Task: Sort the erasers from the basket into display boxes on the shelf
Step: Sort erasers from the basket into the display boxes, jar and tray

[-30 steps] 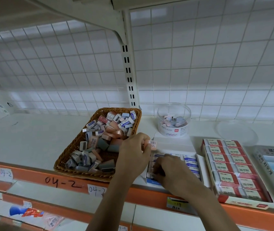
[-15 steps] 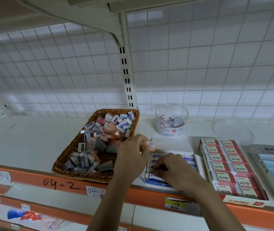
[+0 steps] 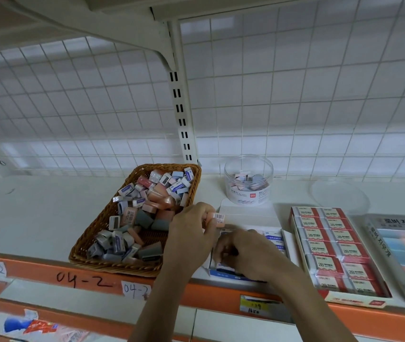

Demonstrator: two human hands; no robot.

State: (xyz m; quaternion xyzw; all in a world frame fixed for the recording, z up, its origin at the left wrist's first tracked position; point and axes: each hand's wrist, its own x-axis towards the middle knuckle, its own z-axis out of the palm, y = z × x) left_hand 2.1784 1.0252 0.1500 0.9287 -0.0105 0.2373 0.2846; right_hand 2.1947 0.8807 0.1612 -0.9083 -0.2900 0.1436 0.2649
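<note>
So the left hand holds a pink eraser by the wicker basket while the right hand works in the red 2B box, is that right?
Not quite: in the head view the right hand works in the blue-and-white eraser box, left of the red 2B box. The rest holds.

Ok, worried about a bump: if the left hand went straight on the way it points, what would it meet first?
The left hand, pinching a pink eraser, points right. It would probably meet the white box flap first, though depth is unclear.
</note>
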